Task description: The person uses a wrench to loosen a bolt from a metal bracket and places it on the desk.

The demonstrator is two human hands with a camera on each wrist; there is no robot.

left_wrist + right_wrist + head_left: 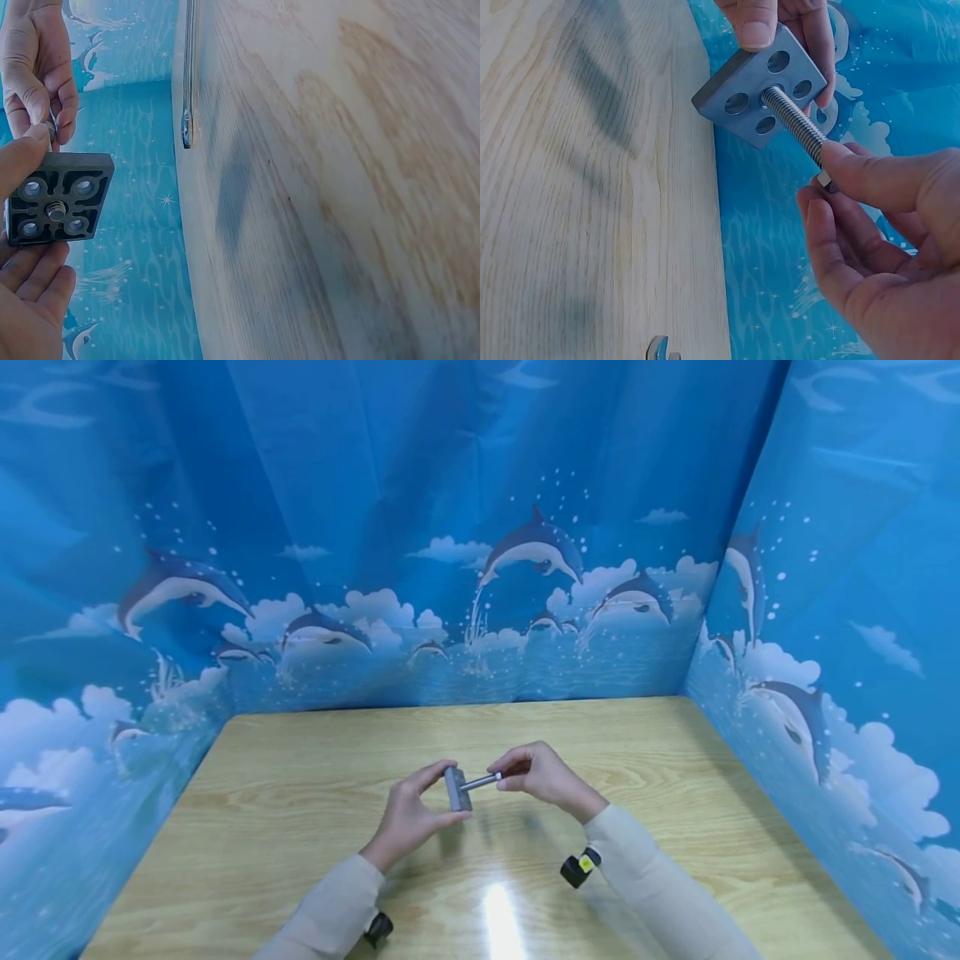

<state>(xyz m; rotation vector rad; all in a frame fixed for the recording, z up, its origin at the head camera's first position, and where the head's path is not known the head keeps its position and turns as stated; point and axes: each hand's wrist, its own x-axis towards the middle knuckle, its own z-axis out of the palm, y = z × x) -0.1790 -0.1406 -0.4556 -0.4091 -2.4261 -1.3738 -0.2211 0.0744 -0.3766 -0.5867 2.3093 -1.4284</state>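
My left hand (pixel 408 818) grips a grey square plate (pixel 455 789) by its edges, thumb on one side and fingers on the other, above the table. In the right wrist view several round holes surround the plate's centre, where a threaded bolt (pixel 795 124) passes through. The bolt tip (pixel 55 211) shows on the ribbed back face in the left wrist view. With thumb and fingertips my right hand (pixel 543 774) pinches the bolt's hex head (pixel 826 181). The bolt's shank stands out from the plate between the two hands.
A light wood-grain table (pixel 300 760) lies below, walled by blue dolphin-print curtains (pixel 465 527). A shiny metal bar with a rounded end (pixel 187 90) lies on the table in the left wrist view. A small curved metal piece (pixel 658 349) shows at the right wrist view's bottom edge.
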